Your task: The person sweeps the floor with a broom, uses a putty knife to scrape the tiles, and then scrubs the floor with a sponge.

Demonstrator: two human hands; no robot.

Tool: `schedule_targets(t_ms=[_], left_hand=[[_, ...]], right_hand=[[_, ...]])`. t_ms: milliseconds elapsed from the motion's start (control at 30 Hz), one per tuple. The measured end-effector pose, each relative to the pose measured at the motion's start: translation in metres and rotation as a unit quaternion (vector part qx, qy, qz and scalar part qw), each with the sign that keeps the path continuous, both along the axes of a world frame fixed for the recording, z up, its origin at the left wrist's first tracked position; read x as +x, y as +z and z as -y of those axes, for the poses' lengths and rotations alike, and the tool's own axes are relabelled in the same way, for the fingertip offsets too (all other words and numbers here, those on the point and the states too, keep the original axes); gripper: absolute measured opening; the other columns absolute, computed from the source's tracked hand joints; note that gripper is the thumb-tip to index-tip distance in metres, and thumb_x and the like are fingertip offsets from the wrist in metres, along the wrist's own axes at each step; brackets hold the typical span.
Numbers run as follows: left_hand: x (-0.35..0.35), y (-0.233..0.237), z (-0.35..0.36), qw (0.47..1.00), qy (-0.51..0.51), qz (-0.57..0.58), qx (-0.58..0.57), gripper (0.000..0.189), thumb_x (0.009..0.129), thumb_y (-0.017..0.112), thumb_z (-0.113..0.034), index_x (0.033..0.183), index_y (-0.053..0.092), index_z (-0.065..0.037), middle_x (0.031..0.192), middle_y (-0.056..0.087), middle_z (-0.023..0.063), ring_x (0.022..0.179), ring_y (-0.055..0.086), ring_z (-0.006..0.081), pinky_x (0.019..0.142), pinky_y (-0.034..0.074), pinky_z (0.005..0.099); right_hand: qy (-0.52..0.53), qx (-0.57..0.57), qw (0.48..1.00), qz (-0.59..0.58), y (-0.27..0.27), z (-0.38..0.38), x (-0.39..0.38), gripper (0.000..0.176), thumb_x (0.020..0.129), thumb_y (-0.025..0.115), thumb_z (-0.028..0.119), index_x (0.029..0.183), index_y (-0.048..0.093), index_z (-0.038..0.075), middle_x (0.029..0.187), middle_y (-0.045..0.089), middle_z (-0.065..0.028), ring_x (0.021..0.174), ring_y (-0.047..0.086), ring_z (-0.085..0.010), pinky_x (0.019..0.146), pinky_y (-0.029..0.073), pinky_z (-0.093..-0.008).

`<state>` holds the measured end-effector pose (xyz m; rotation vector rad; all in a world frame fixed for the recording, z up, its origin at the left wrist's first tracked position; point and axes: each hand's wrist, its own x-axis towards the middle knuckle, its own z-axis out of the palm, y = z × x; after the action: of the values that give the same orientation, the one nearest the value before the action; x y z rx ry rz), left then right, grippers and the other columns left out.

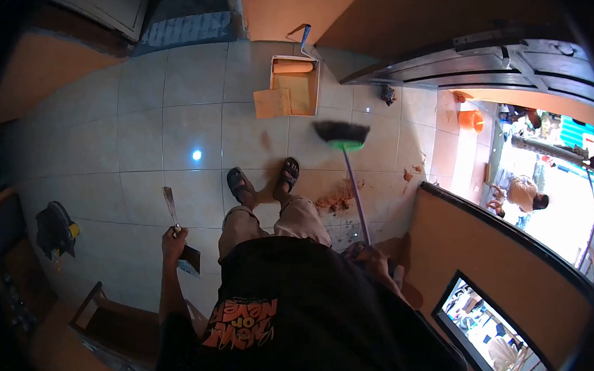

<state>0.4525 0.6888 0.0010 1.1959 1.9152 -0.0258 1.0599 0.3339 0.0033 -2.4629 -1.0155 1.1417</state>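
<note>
Our left hand [173, 237] clamped on scraper [170, 204], blade pointing forward over tiles. Our right hand [375, 259], well apart, gripping broom [355, 196] handle; bristles on floor past debris pile [337, 199]. Paint tray [297, 95] near far wall.

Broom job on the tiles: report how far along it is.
Done: reddish debris pile gathered by the feet. In hand: right hand grips the broom; left hand holds a scraper. Left: scattered chips near the wall, pile not picked up.
</note>
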Motion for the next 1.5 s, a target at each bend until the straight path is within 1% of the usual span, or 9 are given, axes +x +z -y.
schedule_targets(t_ms=[100,167,300,433,467,633,967,1133,1500], left_hand=[[-0.029,-0.022,0.012,0.998,0.048,0.010,-0.046,0.032,0.084,0.073,-0.034,0.090,0.068,-0.003,0.072,0.065,0.0089,0.068,0.062,0.0209,0.066,0.049,0.0380],[-0.049,-0.038,0.024,0.996,0.068,0.021,-0.060,0.033,0.083,0.073,-0.034,0.090,0.068,-0.002,0.072,0.065,0.0090,0.069,0.062,0.0207,0.066,0.049,0.0382],[-0.075,-0.064,0.037,0.993,0.068,0.027,-0.095,0.034,0.081,0.073,-0.034,0.089,0.068,-0.001,0.072,0.065,0.0091,0.070,0.062,0.0207,0.066,0.048,0.0378],[-0.083,-0.072,0.025,0.992,0.046,0.033,-0.108,0.035,0.081,0.073,-0.034,0.090,0.068,-0.001,0.073,0.065,0.0091,0.070,0.062,0.0210,0.066,0.048,0.0376],[-0.083,-0.073,0.017,0.992,0.038,0.039,-0.110,0.035,0.081,0.073,-0.034,0.090,0.068,-0.001,0.073,0.065,0.0092,0.070,0.062,0.0212,0.066,0.048,0.0376],[-0.062,-0.083,-0.029,0.995,0.062,0.070,-0.037,0.033,0.083,0.072,-0.033,0.092,0.068,-0.002,0.076,0.065,0.0094,0.072,0.062,0.0215,0.068,0.048,0.0372],[0.043,-0.038,-0.024,0.994,0.000,-0.097,0.058,0.036,0.083,0.072,-0.034,0.097,0.068,-0.002,0.086,0.069,0.0155,0.082,0.065,0.0294,0.074,0.049,0.0419],[0.146,0.042,0.054,0.991,0.089,-0.096,0.007,0.035,0.079,0.075,-0.032,0.093,0.069,-0.001,0.090,0.070,0.0196,0.085,0.068,0.0343,0.079,0.052,0.0443],[0.234,0.102,0.081,0.980,0.048,-0.193,-0.002,0.036,0.080,0.074,-0.032,0.099,0.070,-0.001,0.091,0.071,0.0171,0.088,0.068,0.0321,0.080,0.051,0.0431]], right_hand=[[-0.222,-0.171,0.953,-0.118,0.070,0.004,-0.032,0.034,0.096,0.060,0.019,0.126,0.064,0.004,0.115,0.070,-0.0109,0.105,0.066,-0.0190,0.089,0.051,-0.0298],[-0.215,-0.322,0.921,0.029,0.178,-0.081,-0.067,0.037,0.095,0.064,0.027,0.124,0.065,0.004,0.111,0.070,-0.0080,0.098,0.066,-0.0168,0.089,0.050,-0.0294],[-0.069,-0.258,0.959,0.099,0.163,0.089,0.012,0.031,0.094,0.065,0.034,0.103,0.074,0.006,0.083,0.069,-0.0057,0.075,0.065,-0.0130,0.068,0.051,-0.0300],[-0.172,-0.322,0.916,0.169,0.217,0.123,0.057,0.030,0.093,0.062,0.031,0.098,0.076,0.005,0.066,0.066,-0.0058,0.053,0.062,-0.0158,0.047,0.047,-0.0332],[-0.189,-0.391,0.882,0.183,0.231,0.109,0.062,0.031,0.092,0.060,0.035,0.109,0.074,0.012,0.102,0.073,-0.0167,0.100,0.070,-0.0324,0.086,0.054,-0.0398],[-0.145,-0.414,0.841,0.316,0.301,0.018,0.072,0.021,0.084,0.066,0.028,0.102,0.074,0.020,0.108,0.073,-0.0084,0.103,0.069,-0.0306,0.088,0.054,-0.0438],[0.105,-0.429,0.737,0.512,0.204,0.104,0.323,0.016,0.086,0.062,0.030,0.091,0.075,0.021,0.092,0.074,-0.0078,0.088,0.072,-0.0296,0.071,0.055,-0.0439],[0.056,-0.379,0.759,0.527,0.157,0.138,0.443,0.007,0.087,0.060,0.025,0.081,0.063,0.023,0.086,0.068,0.0011,0.089,0.067,-0.0216,0.086,0.041,-0.0428],[0.033,-0.497,0.673,0.547,0.132,0.154,0.585,0.019,0.095,0.053,0.020,0.111,0.063,0.020,0.114,0.059,-0.0067,0.114,0.054,-0.0249,0.098,0.039,-0.0451]])
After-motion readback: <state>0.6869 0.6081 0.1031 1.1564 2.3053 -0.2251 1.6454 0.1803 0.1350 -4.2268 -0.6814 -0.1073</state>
